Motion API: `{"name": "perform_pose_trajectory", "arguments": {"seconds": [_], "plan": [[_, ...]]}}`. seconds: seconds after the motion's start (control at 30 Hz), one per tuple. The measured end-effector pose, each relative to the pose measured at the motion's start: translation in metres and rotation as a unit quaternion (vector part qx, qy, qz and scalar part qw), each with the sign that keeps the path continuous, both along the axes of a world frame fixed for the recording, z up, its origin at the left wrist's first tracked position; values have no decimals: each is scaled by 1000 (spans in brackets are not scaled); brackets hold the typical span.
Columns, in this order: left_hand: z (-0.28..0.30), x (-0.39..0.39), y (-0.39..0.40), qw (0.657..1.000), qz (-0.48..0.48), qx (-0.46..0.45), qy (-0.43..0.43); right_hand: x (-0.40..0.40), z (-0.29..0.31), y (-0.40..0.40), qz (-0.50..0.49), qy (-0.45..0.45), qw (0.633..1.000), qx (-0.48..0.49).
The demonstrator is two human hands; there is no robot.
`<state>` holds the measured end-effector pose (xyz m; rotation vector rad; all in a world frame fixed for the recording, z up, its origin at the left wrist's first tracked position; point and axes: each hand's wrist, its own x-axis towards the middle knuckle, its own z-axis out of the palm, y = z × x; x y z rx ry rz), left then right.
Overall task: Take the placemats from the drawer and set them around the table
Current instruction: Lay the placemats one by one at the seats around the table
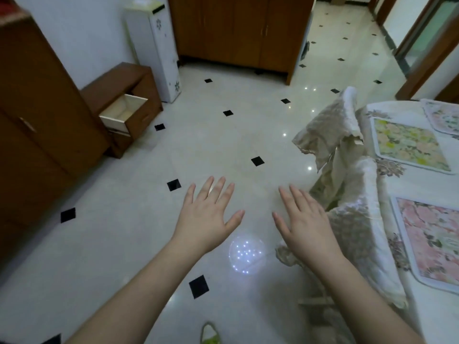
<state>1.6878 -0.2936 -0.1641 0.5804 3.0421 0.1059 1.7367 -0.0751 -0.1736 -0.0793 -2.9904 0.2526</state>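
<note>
My left hand (207, 212) and my right hand (304, 219) are both stretched out flat over the floor, fingers spread, holding nothing. On the table (397, 184) at the right lie three floral placemats: a yellow-green placemat (409, 145), a pink placemat (432, 239) nearer to me, and a pale placemat (442, 117) at the far edge. The drawer (124, 111) of the small brown cabinet at the left stands pulled out, and the part of its inside that I can see looks empty.
A cloth-covered chair (332, 135) stands against the table's left side. A tall brown wardrobe (37, 115) fills the left, a white water dispenser (159, 50) and a brown cabinet (238, 31) stand at the back. Glossy tiled floor (211, 135) lies between.
</note>
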Motion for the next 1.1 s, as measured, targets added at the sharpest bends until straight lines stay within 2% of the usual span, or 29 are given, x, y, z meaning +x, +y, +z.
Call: {"name": "perform_pose_trajectory", "arguments": {"seconds": [0.17,0.37,0.67,1.1], "plan": [[1,-30,-32,1000,15,-1,8,-31,-1,-33,9,21,999,34],[2,-74,-22,1000,11,-2,3,-72,-8,-33,-10,26,999,44],[-2,-181,67,999,-41,-13,16,-161,-23,45,-46,27,998,39],[1,-325,157,999,-44,-2,27,-305,-23,134,-44,30,999,12]]}}
